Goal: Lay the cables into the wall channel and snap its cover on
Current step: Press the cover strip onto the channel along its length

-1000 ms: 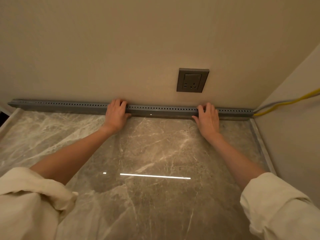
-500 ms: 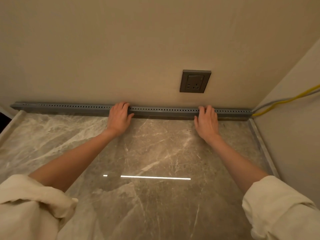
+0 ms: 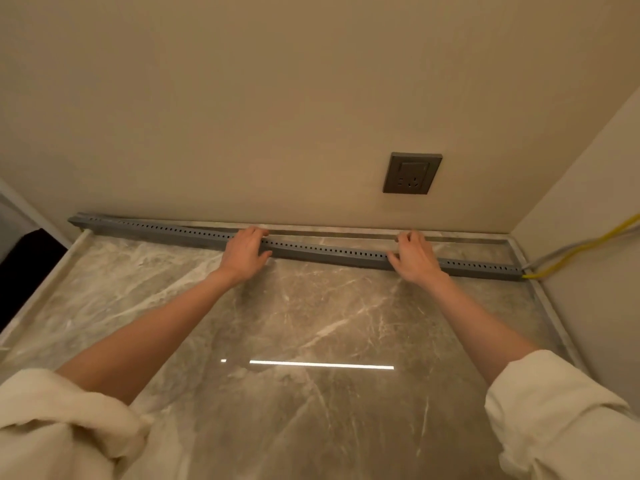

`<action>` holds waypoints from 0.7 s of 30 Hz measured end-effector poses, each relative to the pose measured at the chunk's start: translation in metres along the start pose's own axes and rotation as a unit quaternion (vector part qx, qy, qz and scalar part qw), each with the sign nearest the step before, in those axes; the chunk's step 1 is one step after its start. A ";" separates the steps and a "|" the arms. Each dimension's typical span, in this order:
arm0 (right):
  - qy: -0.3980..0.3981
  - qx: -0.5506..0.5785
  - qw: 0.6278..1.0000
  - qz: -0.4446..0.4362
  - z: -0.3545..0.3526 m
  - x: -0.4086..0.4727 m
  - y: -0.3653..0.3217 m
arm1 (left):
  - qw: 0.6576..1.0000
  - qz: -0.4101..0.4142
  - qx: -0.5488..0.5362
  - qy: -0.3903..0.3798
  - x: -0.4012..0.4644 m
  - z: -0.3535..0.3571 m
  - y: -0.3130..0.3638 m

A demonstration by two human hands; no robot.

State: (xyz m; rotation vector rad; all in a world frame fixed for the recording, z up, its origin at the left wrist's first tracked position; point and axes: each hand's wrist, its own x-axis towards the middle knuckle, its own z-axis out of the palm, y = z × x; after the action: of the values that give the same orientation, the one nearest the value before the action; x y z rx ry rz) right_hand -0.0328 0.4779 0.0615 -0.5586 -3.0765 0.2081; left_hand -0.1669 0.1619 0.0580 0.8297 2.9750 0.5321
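Observation:
A long grey slotted channel [image 3: 332, 252] lies on the marble surface [image 3: 304, 327], skewed: its left end sits at the wall, its right end stands off from it. My left hand [image 3: 244, 252] grips the channel near its middle. My right hand [image 3: 414, 256] grips it further right. A yellow cable [image 3: 585, 249] and a grey cable [image 3: 568, 249] leave the channel's right end and run up the side wall. Whether a cover sits on the channel cannot be told.
A dark grey wall socket [image 3: 412, 173] is set in the beige back wall above the right hand. The side wall [image 3: 595, 202] closes the corner on the right. A dark opening [image 3: 27, 268] lies past the surface's left edge.
The channel lay flush along the wall; now its right part has swung toward me, with both hands gripping it. The view has shifted to the left.

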 end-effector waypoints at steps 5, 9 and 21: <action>0.011 -0.010 0.998 0.061 0.002 -0.022 0.024 | 0.998 0.057 0.002 -0.039 0.009 0.006 0.030; 0.087 -0.030 0.983 0.161 -0.001 -0.042 0.063 | 0.989 0.123 0.015 -0.078 0.021 0.026 0.069; 0.178 0.230 0.846 0.446 -0.007 -0.055 0.169 | 0.969 0.220 0.003 -0.116 0.047 0.084 0.163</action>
State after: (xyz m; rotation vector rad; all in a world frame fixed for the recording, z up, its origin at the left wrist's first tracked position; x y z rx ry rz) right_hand 0.0775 0.6162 0.0466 -1.6868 -2.0666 0.7099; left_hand -0.1175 0.3434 0.0354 1.4534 2.5831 0.3947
